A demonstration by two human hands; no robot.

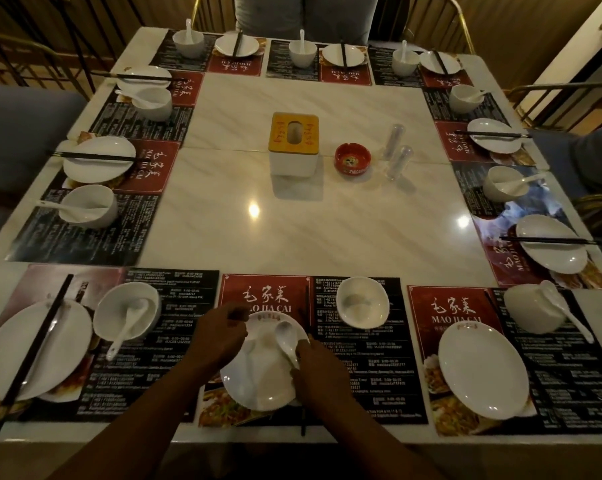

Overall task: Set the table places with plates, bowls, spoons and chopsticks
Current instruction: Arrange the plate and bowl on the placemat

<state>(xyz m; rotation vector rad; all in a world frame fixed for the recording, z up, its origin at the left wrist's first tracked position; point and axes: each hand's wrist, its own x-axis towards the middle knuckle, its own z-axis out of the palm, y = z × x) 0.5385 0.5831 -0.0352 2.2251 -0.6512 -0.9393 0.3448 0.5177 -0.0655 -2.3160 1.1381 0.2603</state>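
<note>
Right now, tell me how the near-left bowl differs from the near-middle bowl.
The near-left bowl holds the left spoon, handle out over its rim; the near-middle bowl is empty, while the middle spoon lies on the middle plate, pinched by the right hand. The near-left bowl sits close against the left plate; the near-middle bowl stands apart from the middle plate. Both are white, upright, on placemats.
</note>
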